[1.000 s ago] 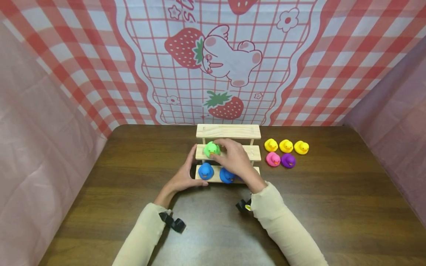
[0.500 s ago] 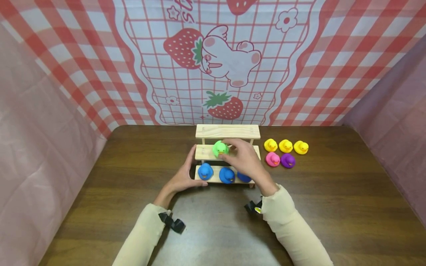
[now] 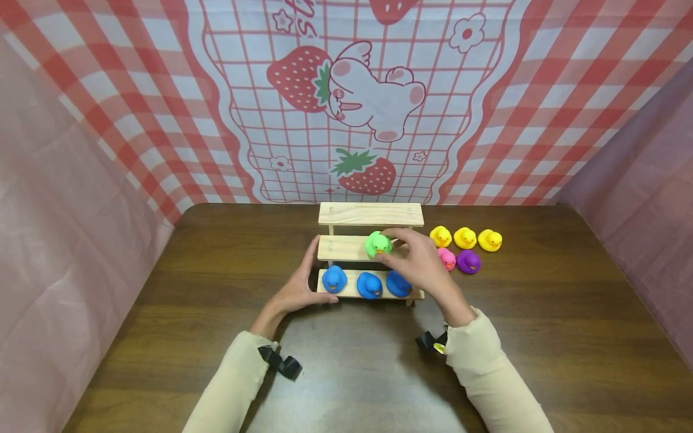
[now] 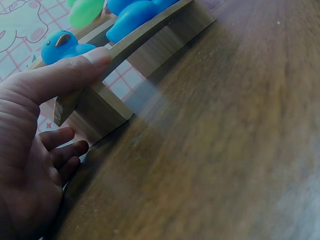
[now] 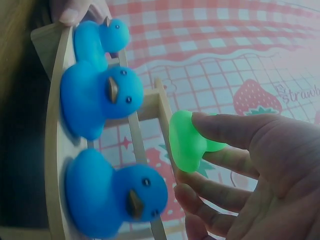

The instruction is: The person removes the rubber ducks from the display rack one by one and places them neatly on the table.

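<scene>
Showing orange bill (image 3: 380, 252), smooth bright-green duck (image 3: 377, 241), pinched by right hand (image 3: 421, 260)

Head view high, wrist views near shelf (image 3: 370, 214)

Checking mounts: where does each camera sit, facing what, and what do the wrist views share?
Head: on the head, facing forward-down at the wooden rack; left hand, right hand, sleeves show.
Left wrist: on that wrist, facing the wooden rack's end and tabletop; left hand shows.
Right wrist: on that wrist, facing the green duck and blue ducks; right hand shows, left hand partly.
Wrist views share: wooden rack, green duck, blue ducks, left hand.
</scene>
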{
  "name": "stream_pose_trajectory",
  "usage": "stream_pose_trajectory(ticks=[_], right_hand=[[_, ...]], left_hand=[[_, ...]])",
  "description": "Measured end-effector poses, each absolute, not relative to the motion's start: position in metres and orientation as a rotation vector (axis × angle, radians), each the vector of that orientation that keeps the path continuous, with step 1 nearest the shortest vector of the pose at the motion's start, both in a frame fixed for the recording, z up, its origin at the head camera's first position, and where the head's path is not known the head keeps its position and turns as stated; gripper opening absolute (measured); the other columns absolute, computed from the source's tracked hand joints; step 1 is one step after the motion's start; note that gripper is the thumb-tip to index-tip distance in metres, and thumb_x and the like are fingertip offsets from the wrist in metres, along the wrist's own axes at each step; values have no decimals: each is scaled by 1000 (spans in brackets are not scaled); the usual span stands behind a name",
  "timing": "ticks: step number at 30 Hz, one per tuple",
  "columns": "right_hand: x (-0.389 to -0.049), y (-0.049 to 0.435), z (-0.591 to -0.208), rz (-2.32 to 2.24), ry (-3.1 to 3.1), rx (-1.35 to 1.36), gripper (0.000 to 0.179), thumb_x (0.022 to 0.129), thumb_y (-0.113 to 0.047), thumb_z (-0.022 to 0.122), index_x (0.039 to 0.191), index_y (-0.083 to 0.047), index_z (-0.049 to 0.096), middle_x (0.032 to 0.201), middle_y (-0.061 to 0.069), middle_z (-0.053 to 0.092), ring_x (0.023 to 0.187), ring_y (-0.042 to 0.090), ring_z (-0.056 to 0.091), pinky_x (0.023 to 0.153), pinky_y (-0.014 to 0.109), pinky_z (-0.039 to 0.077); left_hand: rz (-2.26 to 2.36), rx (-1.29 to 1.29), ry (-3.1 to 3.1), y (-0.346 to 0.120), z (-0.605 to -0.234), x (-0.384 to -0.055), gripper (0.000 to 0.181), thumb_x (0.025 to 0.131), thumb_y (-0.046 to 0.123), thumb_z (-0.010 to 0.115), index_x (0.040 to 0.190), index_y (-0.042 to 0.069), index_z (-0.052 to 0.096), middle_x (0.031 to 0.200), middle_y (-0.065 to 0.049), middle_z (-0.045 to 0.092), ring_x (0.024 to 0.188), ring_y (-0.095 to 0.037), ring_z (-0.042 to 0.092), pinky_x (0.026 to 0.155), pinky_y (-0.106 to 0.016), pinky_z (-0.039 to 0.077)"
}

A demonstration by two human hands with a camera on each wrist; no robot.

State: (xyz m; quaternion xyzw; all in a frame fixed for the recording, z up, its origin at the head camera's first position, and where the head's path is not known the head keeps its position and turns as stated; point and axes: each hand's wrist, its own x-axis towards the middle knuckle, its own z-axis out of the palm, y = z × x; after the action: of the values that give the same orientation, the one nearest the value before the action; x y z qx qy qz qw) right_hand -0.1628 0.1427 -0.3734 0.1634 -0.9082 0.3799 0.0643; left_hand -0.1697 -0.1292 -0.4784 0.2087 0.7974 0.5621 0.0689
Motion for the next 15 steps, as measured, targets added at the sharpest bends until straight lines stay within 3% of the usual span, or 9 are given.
stream_pose_trajectory(ticks=[5, 11, 15], right_hand=[[-161, 156, -373, 1170, -2758, 481, 40, 86, -16, 79, 122, -4, 68, 121, 16, 71, 105, 34, 67, 93, 52, 54], [-160, 171, -372, 1109, -2755, 445, 41, 85, -16, 79, 123, -4, 68, 120, 17, 71, 101, 35, 68, 87, 52, 56], [-159, 183, -374, 1069, -2760, 427, 43, 85, -16, 80, 124, -3, 67, 115, 19, 72, 90, 32, 65, 73, 37, 55]], left_hand=[[1690, 639, 2401, -129, -479, -170, 133, 69, 6, 90, 162, 30, -3, 152, -19, 44, 133, -33, 46, 121, -58, 24], [1682, 646, 2406, -130, -480, -170, 133, 69, 7, 90, 162, 29, -3, 161, -15, 32, 136, -34, 43, 121, -58, 23], [1685, 653, 2400, -130, -479, -170, 132, 70, 7, 90, 163, 25, -3, 163, -15, 29, 139, -36, 41, 122, -59, 21]])
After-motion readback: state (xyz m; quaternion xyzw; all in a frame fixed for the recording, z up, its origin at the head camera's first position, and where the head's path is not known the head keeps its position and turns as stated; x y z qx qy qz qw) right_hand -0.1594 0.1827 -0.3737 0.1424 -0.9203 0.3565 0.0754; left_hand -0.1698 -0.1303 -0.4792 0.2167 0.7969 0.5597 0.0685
